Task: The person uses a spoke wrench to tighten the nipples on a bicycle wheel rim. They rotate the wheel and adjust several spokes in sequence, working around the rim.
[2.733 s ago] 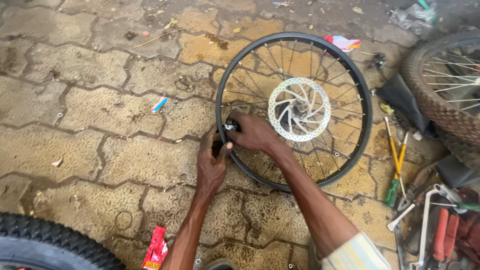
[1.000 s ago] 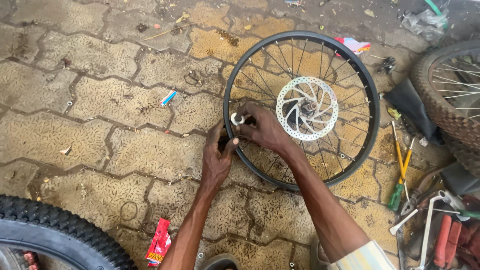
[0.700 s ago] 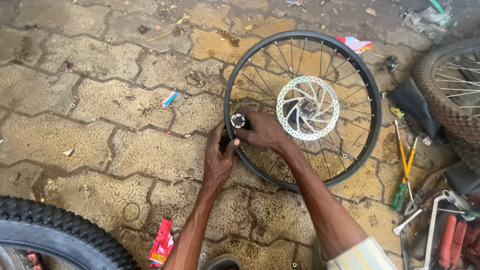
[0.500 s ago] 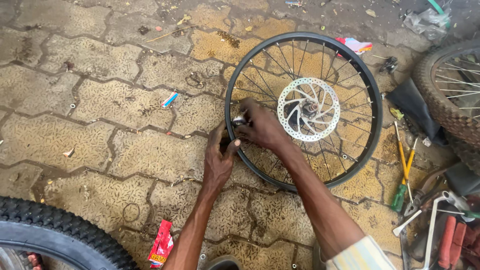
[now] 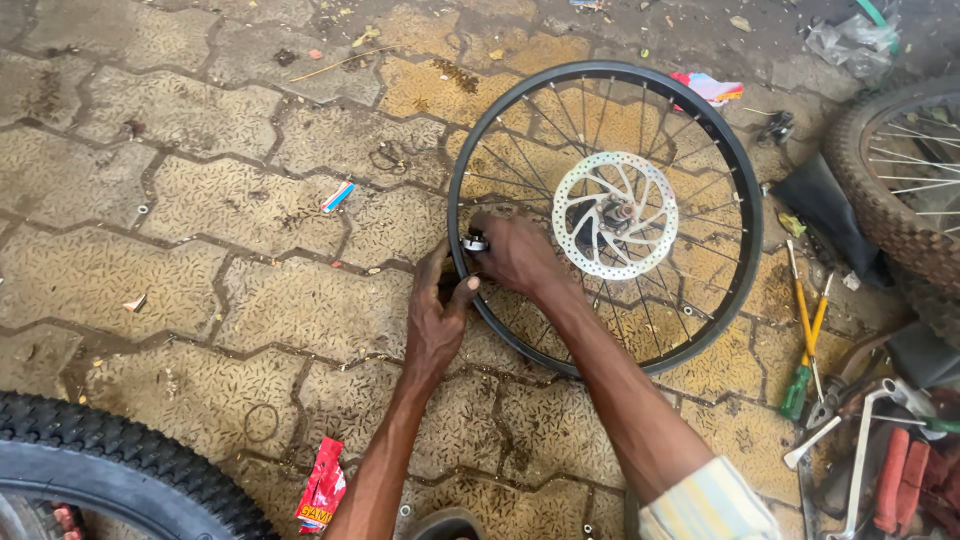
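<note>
Black bare rim (image 5: pixel 745 200), spoked, lying flat on paving stones (image 5: pixel 200 200); silver disc rotor (image 5: pixel 615 215) at hub. Right hand (image 5: pixel 515 255) laid over spokes at near-left edge of rim, fingers closed on small silver metal part (image 5: pixel 474 241) sitting at rim's inner edge. Left hand (image 5: pixel 437 318) just outside rim, thumb and fingers pinched against rim wall right below that part; hands almost touching. Exact kind of metal part not discernible. Striped sleeve cuff (image 5: pixel 705 505) on right forearm, bottom of view.

Knobby tyre (image 5: pixel 110 455) at lower left corner, well apart from rim. Second wheel with tyre (image 5: pixel 890 170) at right edge. Yellow-handled pliers (image 5: pixel 808 320) and green-handled screwdriver (image 5: pixel 796 390) on ground right of rim, beside heap of metal tools (image 5: pixel 870 440). Red wrapper (image 5: pixel 322 485) near left forearm. Small striped scrap (image 5: pixel 338 195) left of rim.
</note>
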